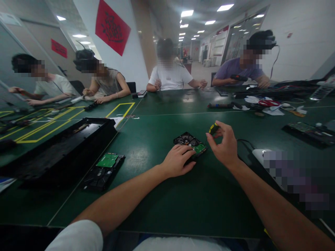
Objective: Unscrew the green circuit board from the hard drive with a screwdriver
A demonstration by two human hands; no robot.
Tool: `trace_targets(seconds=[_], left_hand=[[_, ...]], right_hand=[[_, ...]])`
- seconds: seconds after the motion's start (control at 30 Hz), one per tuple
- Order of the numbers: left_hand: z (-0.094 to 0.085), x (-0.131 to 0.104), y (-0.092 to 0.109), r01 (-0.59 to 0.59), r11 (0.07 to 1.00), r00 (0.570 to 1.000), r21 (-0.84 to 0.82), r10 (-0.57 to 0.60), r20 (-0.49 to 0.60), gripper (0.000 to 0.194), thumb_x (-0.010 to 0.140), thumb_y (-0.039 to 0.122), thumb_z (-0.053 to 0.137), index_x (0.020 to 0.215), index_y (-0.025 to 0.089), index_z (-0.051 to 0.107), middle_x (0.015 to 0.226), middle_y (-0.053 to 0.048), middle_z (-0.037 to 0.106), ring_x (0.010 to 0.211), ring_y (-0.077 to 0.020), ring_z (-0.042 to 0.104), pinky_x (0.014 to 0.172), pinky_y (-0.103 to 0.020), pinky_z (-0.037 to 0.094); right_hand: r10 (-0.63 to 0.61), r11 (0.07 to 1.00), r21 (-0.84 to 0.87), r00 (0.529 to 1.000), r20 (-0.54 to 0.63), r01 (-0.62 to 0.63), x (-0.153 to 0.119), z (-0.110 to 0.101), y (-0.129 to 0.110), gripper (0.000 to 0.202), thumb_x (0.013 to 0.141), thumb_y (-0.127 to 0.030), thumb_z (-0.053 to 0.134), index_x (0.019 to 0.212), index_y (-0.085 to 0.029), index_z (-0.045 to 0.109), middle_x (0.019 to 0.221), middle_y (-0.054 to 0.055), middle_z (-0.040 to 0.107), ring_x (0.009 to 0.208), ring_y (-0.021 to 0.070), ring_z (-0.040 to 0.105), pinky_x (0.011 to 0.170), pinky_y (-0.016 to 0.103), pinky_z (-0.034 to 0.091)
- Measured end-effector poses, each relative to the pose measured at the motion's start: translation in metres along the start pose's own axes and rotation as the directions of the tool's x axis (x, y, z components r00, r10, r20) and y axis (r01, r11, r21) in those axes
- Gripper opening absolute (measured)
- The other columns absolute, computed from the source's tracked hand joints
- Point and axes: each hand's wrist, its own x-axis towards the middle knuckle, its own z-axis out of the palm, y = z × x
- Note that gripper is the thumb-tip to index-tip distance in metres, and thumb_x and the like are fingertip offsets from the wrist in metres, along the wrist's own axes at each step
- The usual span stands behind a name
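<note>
A hard drive [187, 139] with a green circuit board lies on the green table in front of me. My left hand [180, 160] grips its near edge, fingers bent over the board and thumb at the side. In my right hand [223, 143], a small screwdriver [214, 129] with a yellow and black handle is pinched between thumb and fingers. Its thin shaft points down toward the drive's right corner; whether the tip touches is too small to tell. Another hard drive [104, 170], its green board facing up, lies to the left.
A long black casing [57, 150] stands at the left. On the right are a white device [277, 170] with a cable and a black part with a circuit board [311, 132]. Several people sit across the table [157, 202]; one holds a power tool [238, 77].
</note>
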Motion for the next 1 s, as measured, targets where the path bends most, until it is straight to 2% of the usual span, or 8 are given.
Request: trace_targets(seconds=[0.3, 0.47, 0.57, 0.83, 1.0], left_hand=[[0.0002, 0.0000, 0.0018, 0.046, 0.999, 0.997, -0.008, -0.047, -0.053, 0.036, 0.102, 0.040, 0.055, 0.131, 0.021, 0.063, 0.128, -0.013, 0.067, 0.119, -0.0279, 0.065, 0.102, -0.046, 0.051], [0.0005, 0.0003, -0.0005, 0.238, 0.971, 0.963, 0.021, -0.233, -0.138, 0.046, 0.095, 0.047, 0.065, 0.131, 0.019, 0.061, 0.127, -0.014, 0.066, 0.119, -0.0314, 0.061, 0.101, -0.049, 0.051], [0.0009, 0.0000, -0.0034, 0.322, 0.946, 0.940, 0.048, -0.313, -0.138, 0.053, 0.090, 0.052, 0.070, 0.131, 0.019, 0.061, 0.126, -0.013, 0.064, 0.119, -0.0329, 0.059, 0.100, -0.051, 0.050], [0.0000, 0.0003, -0.0005, 0.260, 0.963, 0.962, 0.068, -0.253, -0.105, 0.051, 0.091, 0.058, 0.068, 0.126, 0.021, 0.067, 0.127, -0.013, 0.064, 0.122, -0.0332, 0.056, 0.103, -0.052, 0.049], [-0.0008, 0.0006, -0.0018, 0.233, 0.969, 0.970, 0.076, -0.226, -0.093, 0.050, 0.093, 0.058, 0.067, 0.125, 0.020, 0.069, 0.130, -0.013, 0.063, 0.124, -0.0341, 0.054, 0.105, -0.054, 0.048]], right_hand=[[-0.001, 0.999, 0.033, 1.000, 0.004, 0.001, -0.0012, 0.0010, 0.0000, 0.063, 0.093, -0.025, 0.067, 0.150, -0.025, 0.043, 0.132, 0.013, 0.062, 0.090, 0.0225, 0.070, 0.082, 0.045, 0.066], [-0.029, 1.000, 0.003, 0.999, -0.024, 0.029, -0.0006, 0.0011, 0.0018, 0.061, 0.091, -0.030, 0.072, 0.146, -0.026, 0.046, 0.129, 0.013, 0.061, 0.093, 0.0246, 0.068, 0.073, 0.043, 0.065], [-0.043, 0.999, 0.002, 0.999, -0.017, 0.043, -0.0001, 0.0004, 0.0017, 0.062, 0.091, -0.030, 0.072, 0.147, -0.026, 0.046, 0.130, 0.014, 0.060, 0.096, 0.0256, 0.067, 0.072, 0.042, 0.065], [-0.019, 0.999, 0.043, 1.000, -0.008, 0.019, -0.0014, 0.0016, 0.0015, 0.063, 0.091, -0.025, 0.068, 0.149, -0.024, 0.044, 0.134, 0.015, 0.059, 0.104, 0.0278, 0.070, 0.082, 0.046, 0.066], [0.005, 0.996, 0.084, 1.000, 0.001, -0.005, -0.0021, 0.0028, 0.0009, 0.065, 0.091, -0.023, 0.068, 0.150, -0.025, 0.040, 0.134, 0.014, 0.062, 0.097, 0.0243, 0.073, 0.086, 0.047, 0.065]])
